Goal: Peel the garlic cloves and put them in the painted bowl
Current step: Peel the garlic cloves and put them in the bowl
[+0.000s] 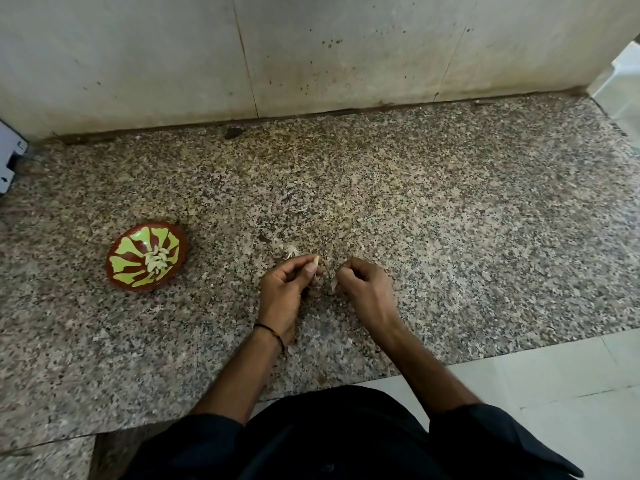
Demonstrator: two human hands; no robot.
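Dark sleeves [207,441] | left hand [284,289] pinches pale clove [316,260] | right hand [363,285] curled, contents unclear

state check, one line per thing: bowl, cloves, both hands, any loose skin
painted bowl: upright on the counter, holding peeled cloves.
peeled cloves: heaped in the bowl's middle.
left hand: fingers curled, pinching a garlic clove.
garlic clove: held off the counter; how far peeled is unclear.
right hand: fingers curled, apparently pinching a skin scrap.
skin scrap: dangling.
loose skins: lying on the counter.
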